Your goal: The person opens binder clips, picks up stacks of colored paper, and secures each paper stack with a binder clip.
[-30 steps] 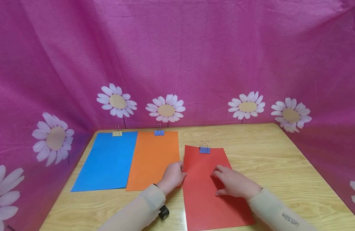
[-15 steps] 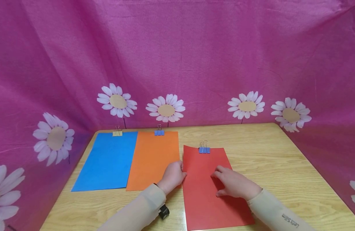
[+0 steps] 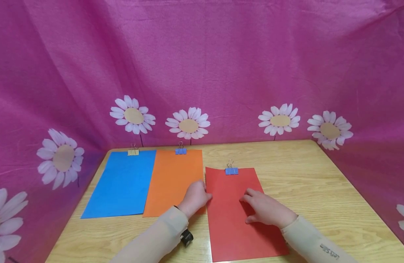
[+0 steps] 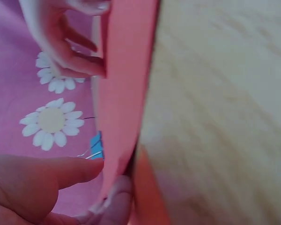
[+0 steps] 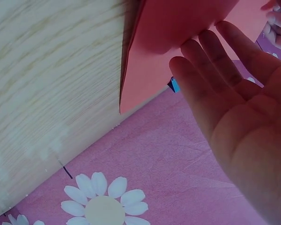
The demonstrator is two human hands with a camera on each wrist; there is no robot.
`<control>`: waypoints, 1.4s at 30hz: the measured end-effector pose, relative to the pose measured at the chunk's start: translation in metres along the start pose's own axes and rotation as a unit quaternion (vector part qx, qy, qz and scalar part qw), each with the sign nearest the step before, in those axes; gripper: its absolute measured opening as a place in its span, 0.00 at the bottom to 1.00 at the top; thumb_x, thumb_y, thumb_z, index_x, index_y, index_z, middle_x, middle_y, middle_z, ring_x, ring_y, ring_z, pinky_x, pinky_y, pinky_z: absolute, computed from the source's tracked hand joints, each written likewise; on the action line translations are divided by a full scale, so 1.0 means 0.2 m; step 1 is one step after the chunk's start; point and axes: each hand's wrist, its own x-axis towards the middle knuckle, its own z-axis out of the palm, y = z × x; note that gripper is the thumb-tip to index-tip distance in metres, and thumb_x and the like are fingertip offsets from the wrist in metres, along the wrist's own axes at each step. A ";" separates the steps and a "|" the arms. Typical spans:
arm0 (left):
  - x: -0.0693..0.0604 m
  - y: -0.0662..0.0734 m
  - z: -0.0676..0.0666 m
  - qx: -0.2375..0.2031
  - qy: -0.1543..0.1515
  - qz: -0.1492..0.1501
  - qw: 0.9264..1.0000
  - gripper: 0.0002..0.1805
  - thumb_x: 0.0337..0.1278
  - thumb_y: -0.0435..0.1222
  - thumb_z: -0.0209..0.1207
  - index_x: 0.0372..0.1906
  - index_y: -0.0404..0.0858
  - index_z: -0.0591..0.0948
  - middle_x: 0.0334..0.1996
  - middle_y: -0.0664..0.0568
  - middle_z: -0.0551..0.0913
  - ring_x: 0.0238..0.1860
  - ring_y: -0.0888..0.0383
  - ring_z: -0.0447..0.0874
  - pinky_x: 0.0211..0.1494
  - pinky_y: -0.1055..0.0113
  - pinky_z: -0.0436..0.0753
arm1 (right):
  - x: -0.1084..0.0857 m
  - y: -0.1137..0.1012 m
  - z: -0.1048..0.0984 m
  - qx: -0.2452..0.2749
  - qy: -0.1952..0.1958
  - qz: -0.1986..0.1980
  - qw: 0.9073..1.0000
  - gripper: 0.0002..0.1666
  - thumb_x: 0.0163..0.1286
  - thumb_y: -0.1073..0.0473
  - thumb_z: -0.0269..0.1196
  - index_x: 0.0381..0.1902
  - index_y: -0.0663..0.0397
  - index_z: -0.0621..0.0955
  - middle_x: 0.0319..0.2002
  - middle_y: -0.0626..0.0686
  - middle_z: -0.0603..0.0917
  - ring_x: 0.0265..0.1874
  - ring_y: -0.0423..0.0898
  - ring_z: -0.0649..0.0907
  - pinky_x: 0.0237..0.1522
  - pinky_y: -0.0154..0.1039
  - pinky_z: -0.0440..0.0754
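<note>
Red paper (image 3: pixel 238 233) lies on the table at centre right, a blue binder clip (image 3: pixel 231 171) gripping its far edge. My left hand (image 3: pixel 194 199) pinches the paper's left edge; in the left wrist view the left thumb and fingers (image 4: pixel 119 199) are at that edge. My right hand (image 3: pixel 266 208) rests its fingertips on the paper's right half, and the right wrist view shows its fingers (image 5: pixel 227 61) fairly straight. Just left of the red paper is orange paper (image 3: pixel 175 179) with another blue binder clip (image 3: pixel 180 151), partly covered by my left hand.
Blue paper (image 3: pixel 119 186) with a yellowish binder clip (image 3: pixel 133 152) lies at the far left, against the orange paper. Bare wood of the table (image 3: pixel 307 182) shows on the right. A pink cloth with daisies (image 3: pixel 228 73) hangs behind and at both sides.
The red paper's far end and its clip have shifted slightly left, toward the orange paper. My left hand has moved a little left with the edge; my right hand stays almost still.
</note>
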 end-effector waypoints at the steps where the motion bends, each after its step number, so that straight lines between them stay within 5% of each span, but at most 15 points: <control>1: 0.00 0.01 -0.01 0.001 0.000 -0.002 1.000 0.20 0.58 0.31 0.70 0.22 0.39 0.69 0.17 0.53 0.64 0.21 0.56 0.63 0.26 0.66 0.65 | 0.00 0.00 0.00 0.001 0.000 0.002 1.000 0.36 0.52 0.48 0.82 0.56 0.56 0.82 0.46 0.48 0.77 0.46 0.47 0.79 0.52 0.47 0.85; 4: 0.00 0.03 -0.03 0.005 -0.003 -0.015 1.000 0.20 0.61 0.33 0.69 0.19 0.39 0.70 0.15 0.54 0.62 0.19 0.56 0.61 0.25 0.65 0.63 | 0.00 0.00 0.00 0.003 -0.001 0.003 1.000 0.36 0.52 0.48 0.82 0.56 0.56 0.83 0.46 0.48 0.77 0.47 0.47 0.80 0.53 0.47 0.85; 8: -0.03 0.05 -0.06 0.015 -0.011 -0.030 0.999 0.14 0.63 0.37 0.69 0.28 0.37 0.76 0.19 0.51 0.70 0.22 0.55 0.68 0.27 0.64 0.68 | 0.00 -0.01 0.00 0.003 -0.001 0.003 1.000 0.36 0.53 0.49 0.82 0.56 0.57 0.83 0.47 0.49 0.78 0.47 0.47 0.80 0.53 0.48 0.85; 11: -0.05 0.06 -0.08 0.071 -0.017 0.000 0.997 0.13 0.64 0.40 0.68 0.37 0.33 0.80 0.26 0.47 0.77 0.27 0.54 0.73 0.32 0.62 0.74 | 0.00 -0.01 0.00 0.003 -0.001 0.002 1.000 0.35 0.53 0.48 0.81 0.56 0.57 0.83 0.47 0.49 0.78 0.46 0.47 0.80 0.53 0.48 0.85; 13: -0.08 0.05 -0.10 0.132 -0.018 0.035 0.990 0.16 0.64 0.42 0.68 0.43 0.31 0.82 0.32 0.45 0.79 0.32 0.52 0.75 0.38 0.59 0.78 | -0.01 -0.01 0.00 0.004 0.000 0.000 1.000 0.35 0.54 0.49 0.81 0.56 0.56 0.83 0.46 0.48 0.78 0.45 0.47 0.81 0.52 0.47 0.85; 16: -0.12 0.03 -0.11 0.225 -0.020 0.081 0.971 0.21 0.62 0.44 0.70 0.49 0.30 0.82 0.40 0.42 0.78 0.39 0.49 0.74 0.45 0.56 0.80 | -0.01 -0.01 0.00 0.007 -0.001 0.004 1.000 0.34 0.54 0.48 0.81 0.56 0.56 0.84 0.46 0.48 0.78 0.45 0.47 0.81 0.51 0.47 0.85; 21: -0.19 0.00 -0.11 0.291 -0.037 0.101 0.950 0.26 0.59 0.47 0.72 0.53 0.33 0.81 0.43 0.42 0.77 0.40 0.48 0.73 0.43 0.56 0.80 | -0.02 -0.02 0.01 0.002 -0.002 0.020 1.000 0.33 0.55 0.49 0.80 0.57 0.56 0.84 0.49 0.50 0.79 0.47 0.48 0.82 0.53 0.48 0.85; 28: -0.25 -0.01 -0.11 0.305 -0.056 0.089 0.947 0.28 0.61 0.49 0.70 0.56 0.34 0.80 0.42 0.43 0.77 0.36 0.49 0.76 0.40 0.55 0.83 | -0.06 -0.07 0.01 -0.015 -0.011 0.028 0.999 0.37 0.55 0.48 0.81 0.59 0.58 0.83 0.53 0.56 0.80 0.49 0.53 0.83 0.54 0.51 0.85; 34: -0.26 0.00 -0.11 0.318 -0.044 0.102 0.942 0.22 0.63 0.47 0.69 0.50 0.33 0.82 0.39 0.43 0.78 0.35 0.47 0.79 0.38 0.55 0.84 | -0.08 -0.10 0.01 -0.037 -0.003 0.011 0.999 0.43 0.50 0.44 0.82 0.59 0.60 0.82 0.53 0.59 0.80 0.50 0.56 0.83 0.54 0.53 0.84; 42: -0.27 0.00 -0.12 0.320 -0.045 0.105 0.941 0.22 0.62 0.46 0.69 0.50 0.33 0.83 0.39 0.43 0.78 0.34 0.49 0.78 0.40 0.56 0.84 | -0.06 -0.10 0.02 -0.010 -0.005 0.035 0.999 0.43 0.51 0.45 0.82 0.60 0.60 0.81 0.56 0.60 0.79 0.53 0.57 0.81 0.56 0.54 0.84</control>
